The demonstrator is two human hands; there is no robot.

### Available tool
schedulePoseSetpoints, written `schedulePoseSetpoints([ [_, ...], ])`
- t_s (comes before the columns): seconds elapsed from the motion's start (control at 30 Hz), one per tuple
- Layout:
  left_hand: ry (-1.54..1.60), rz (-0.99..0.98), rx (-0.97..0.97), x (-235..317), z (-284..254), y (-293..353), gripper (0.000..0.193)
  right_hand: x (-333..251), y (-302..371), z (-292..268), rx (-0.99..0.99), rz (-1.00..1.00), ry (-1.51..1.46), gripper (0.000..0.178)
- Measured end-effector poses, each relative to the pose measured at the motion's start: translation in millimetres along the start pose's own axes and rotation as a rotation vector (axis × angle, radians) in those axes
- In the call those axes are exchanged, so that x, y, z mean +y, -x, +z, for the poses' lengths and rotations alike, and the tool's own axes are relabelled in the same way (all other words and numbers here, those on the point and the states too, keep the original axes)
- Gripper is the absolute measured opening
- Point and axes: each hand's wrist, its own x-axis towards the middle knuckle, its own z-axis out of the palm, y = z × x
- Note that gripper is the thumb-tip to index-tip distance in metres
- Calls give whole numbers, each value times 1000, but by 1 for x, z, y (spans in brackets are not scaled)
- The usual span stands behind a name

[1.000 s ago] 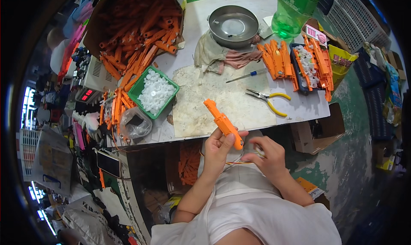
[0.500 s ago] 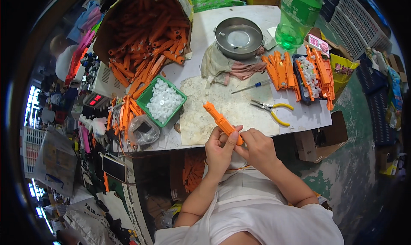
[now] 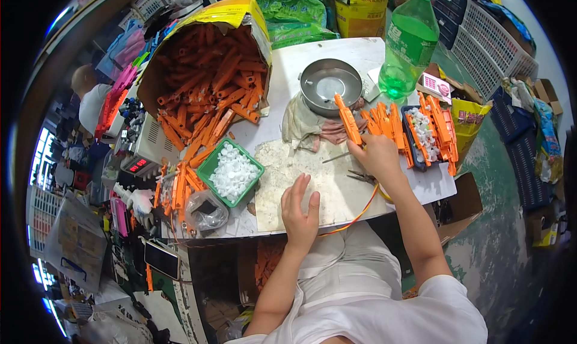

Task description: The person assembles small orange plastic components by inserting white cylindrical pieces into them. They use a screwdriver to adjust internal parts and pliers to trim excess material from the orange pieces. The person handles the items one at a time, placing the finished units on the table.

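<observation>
Workroom interior under wide fisheye projection. Centre: white-topped rectangular worktable (image 3: 282,73) with a chipped off-white leg (image 3: 191,302). Right: green-painted floor (image 3: 484,157), worn grey in patches; pale, plain wall (image 3: 546,25) above. Far left: brightly lit window (image 3: 45,144); beneath it, narrow white streaks of light (image 3: 41,275).

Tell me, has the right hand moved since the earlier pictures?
Yes: the right hand has moved forward over the table, closer to the metal bowl.

Slim orange plastic piece (image 3: 347,119), near end held in the right grip (image 3: 375,156), far end slanting slightly left
</observation>
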Motion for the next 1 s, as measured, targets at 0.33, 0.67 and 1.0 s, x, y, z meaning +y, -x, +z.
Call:
schedulePoseSetpoints([
  [0.33, -82, 57, -6, 2, -2, -2, 23, 2, 1, 9, 32, 2, 6, 42],
  [0.67, -131, 104, -8, 1, -1, -2, 20, 2, 2, 15, 54, -20, 60, 44],
  [1.0, -130, 129, 3, 5, -2, -3, 16, 0, 3, 19, 85, -8, 22, 42],
])
